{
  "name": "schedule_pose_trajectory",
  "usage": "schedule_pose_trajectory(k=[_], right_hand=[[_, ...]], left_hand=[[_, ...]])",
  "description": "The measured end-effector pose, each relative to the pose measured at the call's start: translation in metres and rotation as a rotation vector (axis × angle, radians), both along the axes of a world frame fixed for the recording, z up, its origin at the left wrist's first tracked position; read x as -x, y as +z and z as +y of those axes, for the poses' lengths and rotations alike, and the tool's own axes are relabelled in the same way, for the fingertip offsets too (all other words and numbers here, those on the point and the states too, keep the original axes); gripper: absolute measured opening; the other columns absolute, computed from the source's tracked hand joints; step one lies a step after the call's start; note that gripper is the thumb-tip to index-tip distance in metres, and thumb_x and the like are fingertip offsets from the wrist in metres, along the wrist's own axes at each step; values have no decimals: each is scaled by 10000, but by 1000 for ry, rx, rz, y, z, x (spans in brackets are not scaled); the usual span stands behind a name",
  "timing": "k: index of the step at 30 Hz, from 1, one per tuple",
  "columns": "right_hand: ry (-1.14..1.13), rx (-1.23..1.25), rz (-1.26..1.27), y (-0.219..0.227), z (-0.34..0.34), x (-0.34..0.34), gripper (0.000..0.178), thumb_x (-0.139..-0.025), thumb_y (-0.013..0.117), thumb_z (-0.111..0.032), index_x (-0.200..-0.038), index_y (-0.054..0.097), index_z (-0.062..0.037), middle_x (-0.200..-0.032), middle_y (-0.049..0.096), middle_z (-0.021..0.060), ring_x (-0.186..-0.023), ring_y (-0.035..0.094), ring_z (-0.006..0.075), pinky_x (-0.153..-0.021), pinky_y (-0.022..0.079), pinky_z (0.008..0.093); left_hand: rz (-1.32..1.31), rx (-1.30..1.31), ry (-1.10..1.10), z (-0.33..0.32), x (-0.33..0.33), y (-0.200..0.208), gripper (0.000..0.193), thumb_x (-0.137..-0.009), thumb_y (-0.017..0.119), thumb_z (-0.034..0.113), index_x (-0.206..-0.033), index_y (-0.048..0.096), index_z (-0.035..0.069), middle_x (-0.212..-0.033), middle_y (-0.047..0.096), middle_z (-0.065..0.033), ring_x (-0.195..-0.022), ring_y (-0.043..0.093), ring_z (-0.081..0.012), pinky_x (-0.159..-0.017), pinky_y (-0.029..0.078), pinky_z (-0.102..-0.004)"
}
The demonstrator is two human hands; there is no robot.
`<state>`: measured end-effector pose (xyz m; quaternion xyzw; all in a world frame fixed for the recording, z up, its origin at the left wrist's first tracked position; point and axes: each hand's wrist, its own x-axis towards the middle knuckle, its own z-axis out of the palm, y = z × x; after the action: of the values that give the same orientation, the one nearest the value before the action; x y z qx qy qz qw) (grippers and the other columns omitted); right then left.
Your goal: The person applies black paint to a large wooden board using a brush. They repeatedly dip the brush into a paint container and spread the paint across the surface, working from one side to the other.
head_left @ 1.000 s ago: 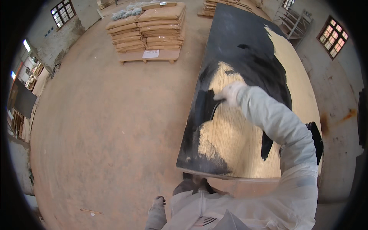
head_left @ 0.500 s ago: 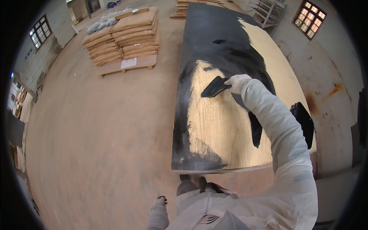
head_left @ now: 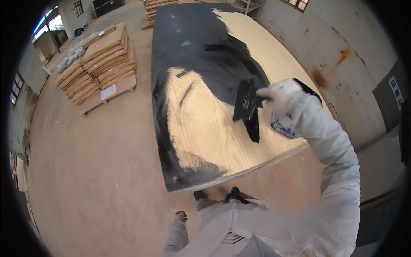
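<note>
My right hand (head_left: pixel 283 95), in a pale glove smeared with dark stains, grips a wide black spreader (head_left: pixel 246 100). The spreader's blade rests at the lower edge of a wet black coating on a large wood-grained board (head_left: pixel 201 128). A black streak runs from the blade toward the near edge. Just past my right forearm, partly hidden by it, stands a white container with a blue pattern (head_left: pixel 283 125) and black on its rim. My left hand (head_left: pixel 181 216) hangs low by my body, its dark-stained fingers curled, with nothing visible in them.
Brown paper sacks (head_left: pixel 105 55) are stacked on a pallet (head_left: pixel 105 100) at the far left. A worn, rust-stained wall (head_left: pixel 327 55) runs along the board's right side. A metal rack (head_left: pixel 249 7) stands beyond the far end. Bare floor (head_left: pixel 94 171) lies to my left.
My right hand has drawn the spreader rightward and nearer, turning the blade more upright. My view has swung right, so the board and sacks appear further left. The patterned container shows more.
</note>
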<state>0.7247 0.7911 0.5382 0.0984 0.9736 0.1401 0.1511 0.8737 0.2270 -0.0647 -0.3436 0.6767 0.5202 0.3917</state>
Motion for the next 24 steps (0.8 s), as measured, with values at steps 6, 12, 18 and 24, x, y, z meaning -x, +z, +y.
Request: schedule_pose_trajectory(k=[6, 12, 18, 24], right_hand=[[-87, -17, 514, 65, 79, -136, 477, -924, 741, -227, -1398, 700, -209, -1130, 779, 164, -1080, 732, 348, -961, 571, 441], [-209, -125, 591, 62, 167, -239, 496, -899, 744, -201, -1394, 705, -217, -1110, 777, 160, -1055, 725, 363, -947, 570, 461], [63, -115, 631, 14, 241, -269, 455, -910, 729, -197, -1363, 711, -242, -972, 742, 122, -929, 732, 322, -836, 574, 465], [194, -50, 594, -5, 249, -244, 402, -937, 686, -183, -1336, 703, -231, -955, 739, 100, -922, 733, 331, -812, 562, 476]], left_hand=[[102, -5, -205, 51, -28, 3, 201, -997, 647, 152, -1101, 745, 11, -900, 748, -161, -667, 695, -248, -550, 562, -383], [536, 15, -971, 179, -41, 123, 363, -1006, 627, 278, -1176, 747, -19, -1057, 805, -150, -904, 758, -236, -879, 591, -398], [1035, -495, -654, 377, -47, 318, 294, -1017, 635, 11, -1300, 710, -18, -1196, 758, -132, -1088, 701, -183, -941, 557, -310], [998, -630, -358, 513, 37, 366, 1036, -972, 774, 131, -1730, 69, 91, -1742, 283, -235, -1033, 673, -156, -786, 565, -285]])
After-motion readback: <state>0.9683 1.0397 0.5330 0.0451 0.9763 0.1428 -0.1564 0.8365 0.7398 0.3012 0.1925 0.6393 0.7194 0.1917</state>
